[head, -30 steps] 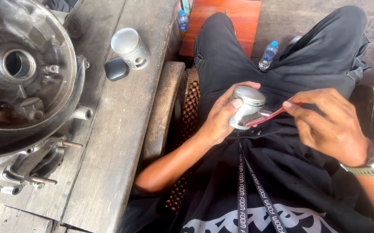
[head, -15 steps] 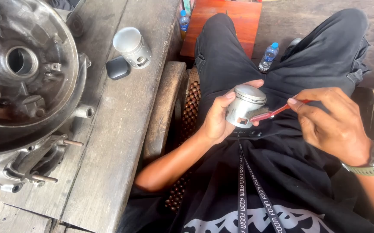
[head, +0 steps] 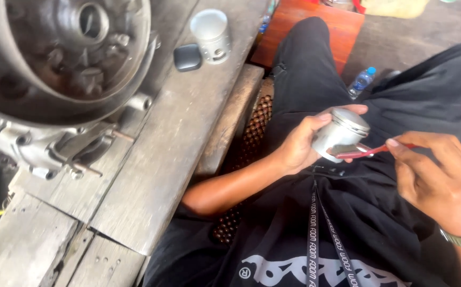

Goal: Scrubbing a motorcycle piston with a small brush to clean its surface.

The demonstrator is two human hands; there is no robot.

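Note:
My left hand (head: pixel 299 144) grips a silver metal piston (head: pixel 339 133) above my lap, its flat crown turned up and to the right. My right hand (head: pixel 437 180) pinches a thin red-handled tool (head: pixel 371 152) whose tip lies against the lower side of the piston. A watch sits on my right wrist. On the wooden bench stands a second grey piston (head: pixel 212 34), next to a small dark rounded object (head: pixel 187 57).
A large grey engine case (head: pixel 55 79) with protruding studs fills the left of the wooden bench (head: pixel 156 175). A plastic water bottle (head: pixel 362 81) lies on the floor by my leg. A red wooden board (head: pixel 305 21) lies beyond my knee.
The view has shifted closer and to the right. My left hand has turned the piston so the crown faces more upward, and the red tool's tip stays against its side.

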